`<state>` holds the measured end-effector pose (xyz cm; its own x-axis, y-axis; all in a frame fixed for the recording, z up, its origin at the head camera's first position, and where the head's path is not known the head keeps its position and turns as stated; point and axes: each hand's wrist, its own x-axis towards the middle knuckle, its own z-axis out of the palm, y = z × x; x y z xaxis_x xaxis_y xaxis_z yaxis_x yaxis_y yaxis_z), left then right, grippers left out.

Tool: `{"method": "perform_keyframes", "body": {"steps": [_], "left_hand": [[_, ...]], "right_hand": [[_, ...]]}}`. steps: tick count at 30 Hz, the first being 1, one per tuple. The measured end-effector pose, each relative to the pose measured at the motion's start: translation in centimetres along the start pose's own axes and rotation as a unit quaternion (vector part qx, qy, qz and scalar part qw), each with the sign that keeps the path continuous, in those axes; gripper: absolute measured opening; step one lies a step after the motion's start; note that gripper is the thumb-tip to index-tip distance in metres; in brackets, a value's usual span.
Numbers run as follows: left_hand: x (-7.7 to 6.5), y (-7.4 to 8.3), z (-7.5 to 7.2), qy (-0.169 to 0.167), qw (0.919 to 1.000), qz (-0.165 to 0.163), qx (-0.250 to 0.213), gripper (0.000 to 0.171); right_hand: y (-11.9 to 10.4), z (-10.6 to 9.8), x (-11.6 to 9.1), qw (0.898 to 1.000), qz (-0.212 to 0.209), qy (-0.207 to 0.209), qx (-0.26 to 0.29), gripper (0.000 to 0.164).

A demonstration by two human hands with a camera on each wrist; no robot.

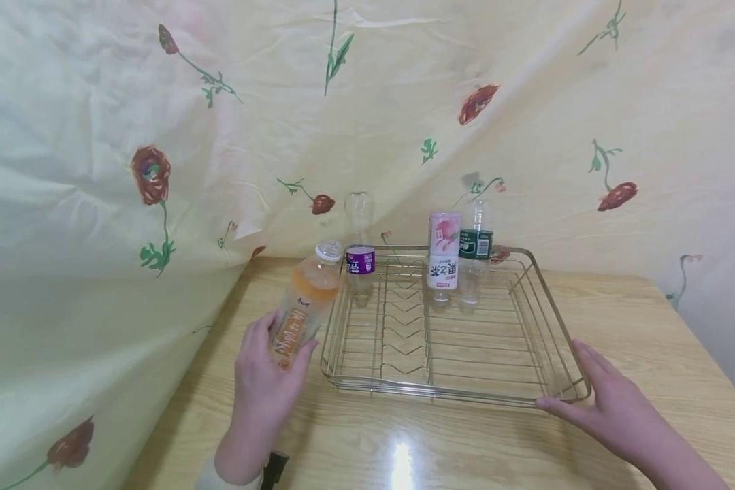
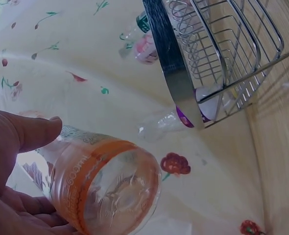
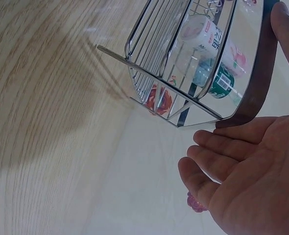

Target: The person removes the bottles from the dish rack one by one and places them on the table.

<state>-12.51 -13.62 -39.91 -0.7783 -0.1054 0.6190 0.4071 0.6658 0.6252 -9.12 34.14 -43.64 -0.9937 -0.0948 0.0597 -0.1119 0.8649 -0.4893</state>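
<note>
while only left wrist shows its base (image 2: pixel 130 196), left grip (image 1: pixel 268 371) holds bottle (image 1: pixel 309 296); right (image 1: pixel 612 408), rack (image 1: pixel 431 390).

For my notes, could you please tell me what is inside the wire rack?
Along its far side, the wire rack holds a purple-labelled bottle, a pink-and-white bottle and a green-labelled bottle. In the head view, their labels hide parts of the far rail.

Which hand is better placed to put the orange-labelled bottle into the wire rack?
Probably the left hand: it grips the orange-labelled bottle close to the left side of the wire rack. The right hand holds the rack's near right corner, so it seems better suited to steadying.
</note>
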Motion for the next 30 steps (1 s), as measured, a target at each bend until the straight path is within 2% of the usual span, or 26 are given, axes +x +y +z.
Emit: {"method": "perform_keyframes", "body": {"steps": [5,15,19,26,30], "left_hand": [[-0.1,-0.6,0.0,0.008,0.9999,-0.004,-0.003,0.065],[-0.2,-2.1,0.2,0.025,0.9995,0.017,-0.006,0.061],[-0.2,-2.7,0.2,0.024,0.9997,0.001,-0.004,0.061],[-0.3,-3.3,0.4,0.016,0.9987,-0.048,-0.006,0.062],[-0.4,-3.8,0.6,0.015,0.9983,-0.054,-0.012,0.062]], "right_hand": [[0.0,0.1,0.0,1.000,-0.003,0.005,0.000,0.122],[0.0,0.0,-0.1,1.000,-0.005,0.015,-0.004,0.119],[-0.1,0.0,-0.2,1.000,-0.010,0.020,0.002,0.118],[0.1,0.0,-0.3,1.000,-0.010,0.015,0.003,0.113],[0.3,0.2,-0.2,1.000,-0.014,0.016,0.007,0.110]]}}
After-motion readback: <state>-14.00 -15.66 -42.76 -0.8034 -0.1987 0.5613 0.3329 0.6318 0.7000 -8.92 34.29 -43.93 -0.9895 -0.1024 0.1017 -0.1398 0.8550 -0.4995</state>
